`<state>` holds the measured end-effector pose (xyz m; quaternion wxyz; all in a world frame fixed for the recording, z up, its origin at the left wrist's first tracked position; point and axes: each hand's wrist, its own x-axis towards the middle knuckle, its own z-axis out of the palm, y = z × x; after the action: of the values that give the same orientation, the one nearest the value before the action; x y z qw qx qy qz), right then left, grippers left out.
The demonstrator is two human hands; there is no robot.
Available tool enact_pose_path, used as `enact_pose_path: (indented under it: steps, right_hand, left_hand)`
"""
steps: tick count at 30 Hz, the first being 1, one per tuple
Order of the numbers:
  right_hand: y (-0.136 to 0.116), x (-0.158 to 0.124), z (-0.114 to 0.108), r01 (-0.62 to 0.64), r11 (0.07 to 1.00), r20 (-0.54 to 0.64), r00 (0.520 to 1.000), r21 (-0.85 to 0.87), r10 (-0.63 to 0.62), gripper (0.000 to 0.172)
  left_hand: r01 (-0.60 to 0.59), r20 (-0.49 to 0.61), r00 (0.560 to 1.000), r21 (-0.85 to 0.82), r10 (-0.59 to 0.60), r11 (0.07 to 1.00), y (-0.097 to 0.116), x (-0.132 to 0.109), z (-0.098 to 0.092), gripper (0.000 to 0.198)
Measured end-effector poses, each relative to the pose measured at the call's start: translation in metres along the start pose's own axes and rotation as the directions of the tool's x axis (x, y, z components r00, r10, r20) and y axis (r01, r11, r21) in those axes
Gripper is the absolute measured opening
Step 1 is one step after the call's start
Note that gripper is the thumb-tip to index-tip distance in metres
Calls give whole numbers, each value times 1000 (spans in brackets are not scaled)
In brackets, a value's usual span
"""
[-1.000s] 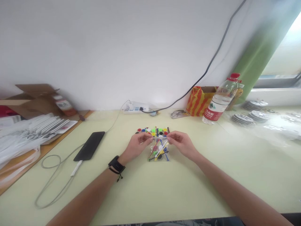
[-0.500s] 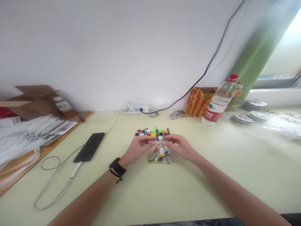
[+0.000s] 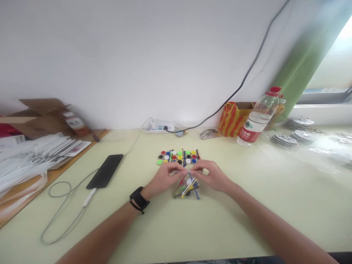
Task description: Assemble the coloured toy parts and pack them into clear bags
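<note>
Between my hands hangs a small clear plastic bag (image 3: 186, 189) with coloured sticks and round pieces inside. My left hand (image 3: 167, 176) pinches its top edge from the left, thumb against the fingers. From the right, my right hand (image 3: 209, 174) pinches the same edge, and the fingertips of both hands almost meet. Just beyond the hands lie rows of small coloured discs (image 3: 167, 157) in red, white, black, green, yellow and blue, with thin coloured sticks (image 3: 184, 157) among them. My fingers hide the nearest part of these rows.
A black phone (image 3: 105, 171) with a charging cable lies at the left, near a pile of white packets (image 3: 52, 150) and a cardboard box (image 3: 44, 117). At the back are a power strip (image 3: 158, 128), a striped bag (image 3: 232, 119) and a water bottle (image 3: 257, 121). Stacked discs (image 3: 284, 140) stand far right.
Both hands have come closer together along the bag's top edge and moved slightly toward me. The bag has come nearer too, and more of the disc rows shows behind the hands.
</note>
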<state>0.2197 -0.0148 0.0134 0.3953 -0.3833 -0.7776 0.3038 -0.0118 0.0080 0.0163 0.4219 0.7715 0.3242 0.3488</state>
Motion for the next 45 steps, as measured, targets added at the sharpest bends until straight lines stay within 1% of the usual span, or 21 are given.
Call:
enact_pose_path:
  steps: [4,10,15,20,24,28,31,33,35,40,45]
  right_hand:
    - [-1,1,-10,5,998,59,998,-58,-1,30]
    - [-3,3,-27,-115,993,150,982,-27,117,41]
    - [-7,1,-37,-160,987,273,950,-3,154,41]
    - [-11,0,-45,-164,986,339,930,41,140,41]
    - [-11,1,-42,-114,993,310,946,38,97,40]
    - [-9,0,-28,-115,990,329,941,83,82,41]
    - [-8,0,-18,-127,987,328,941,104,86,43]
    - [-7,-1,-14,-139,985,307,946,106,100,45]
    - [-7,0,-14,-156,982,292,949,107,119,47]
    - [-12,3,-26,-173,980,312,940,97,135,49]
    - [-15,2,-53,-195,975,367,919,105,145,45]
  left_hand:
    - [43,28,999,-19,-42,999,-2,1,-4,23]
    - [119,-12,993,19,-119,993,-7,4,-15,25]
    - [137,60,989,-15,-136,990,-5,2,-14,29]
    - [143,35,989,-11,-143,990,3,0,-9,37]
    - [109,84,991,-68,-103,992,7,-3,3,34]
    - [83,51,996,-112,-78,990,8,-6,13,28]
    - [73,75,995,-139,-63,988,9,-7,15,25]
    - [75,103,993,-114,-63,991,9,-7,14,26]
    - [73,95,993,-80,-65,994,8,-6,12,28]
    - [78,8,997,-37,-78,996,6,-3,9,28]
    - [66,-64,995,-70,-71,995,1,-2,11,27]
